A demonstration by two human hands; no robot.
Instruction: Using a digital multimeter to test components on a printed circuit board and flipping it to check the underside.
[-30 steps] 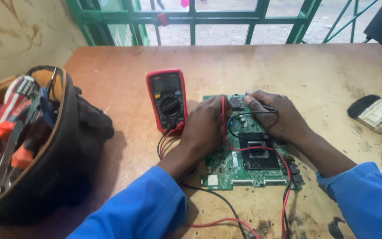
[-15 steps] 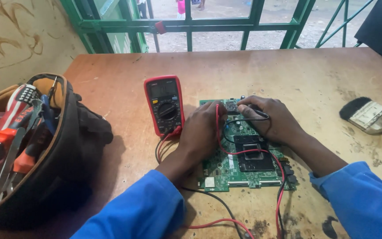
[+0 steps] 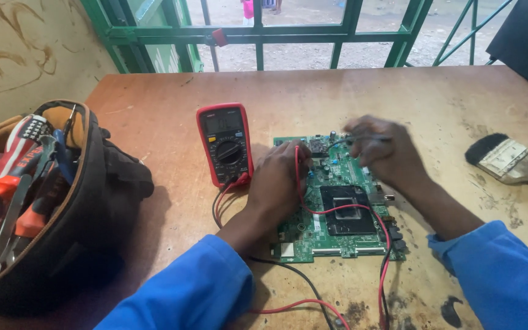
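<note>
Left hand: your left hand (image 3: 279,183) lies on the left part of the green circuit board (image 3: 337,208), fingers curled together around the red test probe (image 3: 296,160), which stands nearly upright with its tip down on the board's upper left area.
Right hand: your right hand (image 3: 386,153) is over the board's upper right corner and is blurred; its fingers look bunched around a thin dark probe (image 3: 362,140) that points left toward the small parts at the board's top edge. You cannot tell from this view whether the tip touches the board.
Circuit board: it lies flat on the wooden table (image 3: 337,91), right in front of you, between your two forearms, with a black square chip frame (image 3: 348,209) near its middle.
Leads: a red lead (image 3: 343,209) runs from the left hand across the chip frame and down the board's right side; a black lead (image 3: 294,275) crosses the table below the board toward your left sleeve.
Multimeter: the red-cased multimeter (image 3: 224,143) lies flat just left of the board, its lower end close to your left hand, both leads plugged in at its bottom.
Tool bag: an open dark tool bag (image 3: 99,201) sits at the table's left edge, well apart from the board, holding pliers and screwdrivers with red and orange handles.
Brush: a paintbrush (image 3: 508,160) with dark bristles lies at the far right, well clear of your right hand.
</note>
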